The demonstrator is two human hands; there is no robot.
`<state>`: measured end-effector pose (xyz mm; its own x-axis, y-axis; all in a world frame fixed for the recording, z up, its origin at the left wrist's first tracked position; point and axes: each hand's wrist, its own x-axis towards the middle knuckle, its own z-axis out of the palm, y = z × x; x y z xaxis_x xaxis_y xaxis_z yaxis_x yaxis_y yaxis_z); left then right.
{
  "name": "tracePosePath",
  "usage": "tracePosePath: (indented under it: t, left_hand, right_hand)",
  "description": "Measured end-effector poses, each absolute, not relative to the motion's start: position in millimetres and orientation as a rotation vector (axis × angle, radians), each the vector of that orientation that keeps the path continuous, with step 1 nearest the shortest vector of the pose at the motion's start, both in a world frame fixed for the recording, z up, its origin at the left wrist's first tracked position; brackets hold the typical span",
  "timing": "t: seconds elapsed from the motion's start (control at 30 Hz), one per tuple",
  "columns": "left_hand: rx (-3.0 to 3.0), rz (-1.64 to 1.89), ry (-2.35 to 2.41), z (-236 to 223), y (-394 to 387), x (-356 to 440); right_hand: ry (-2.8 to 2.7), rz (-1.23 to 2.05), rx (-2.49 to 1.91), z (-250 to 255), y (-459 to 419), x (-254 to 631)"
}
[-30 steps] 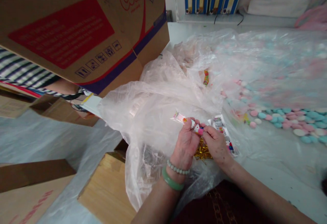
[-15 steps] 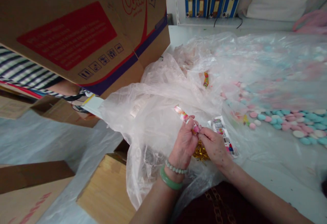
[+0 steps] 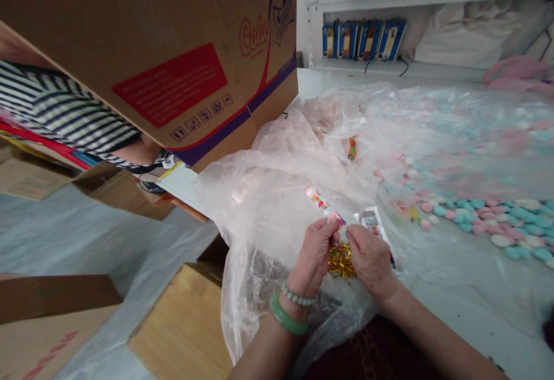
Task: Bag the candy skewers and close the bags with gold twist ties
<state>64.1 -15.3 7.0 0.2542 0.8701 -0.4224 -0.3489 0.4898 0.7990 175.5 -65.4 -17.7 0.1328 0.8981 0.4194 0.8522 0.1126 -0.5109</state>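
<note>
My left hand (image 3: 315, 250), with a beaded bracelet and green bangle at its wrist, pinches the lower end of a slim clear packet of colourful candies (image 3: 320, 201). The packet slants up and left from the fingers. Close beside it, my right hand (image 3: 371, 260) is closed in a pinch near that same end; what its fingertips hold is too small to make out. Below and between both hands lies a pile of gold twist ties (image 3: 341, 261). A printed label pouch (image 3: 373, 222) lies partly behind my right hand.
Clear plastic sheeting (image 3: 268, 178) covers much of the table. Pink, blue and white candies (image 3: 489, 218) spread to the right. Another small filled packet (image 3: 352, 149) lies farther back. A large cardboard box (image 3: 173, 51) stands left, with a person's striped sleeve (image 3: 73, 108) behind it.
The view has tilted up. My left fingers have gone from wrapping the packet to pinching its lower end, so more of it shows. My right fingertips have drawn slightly away from the left.
</note>
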Motion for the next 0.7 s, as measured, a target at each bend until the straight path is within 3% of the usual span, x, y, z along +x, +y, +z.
tracePosePath:
  t: [0.17,0.37,0.53,0.7]
  left_hand:
    - [0.750,0.824,0.948,9.9,-24.9,65.9]
    - [0.765,0.765,0.966,10.2,-26.0,61.8]
    - [0.525,0.780,0.831,14.5,-22.8,65.4]
    - [0.182,0.935,0.975,8.2,-28.4,77.4]
  right_hand:
    - [-1.643,-0.006,-1.762,-18.5,-64.5,181.3]
    - [-1.887,-0.028,-1.519,-11.2,-64.3,188.0]
    - [-1.931,-0.209,-1.483,-11.2,-70.6,184.3]
    - [-1.887,-0.401,-1.152,-43.3,-68.3,173.7]
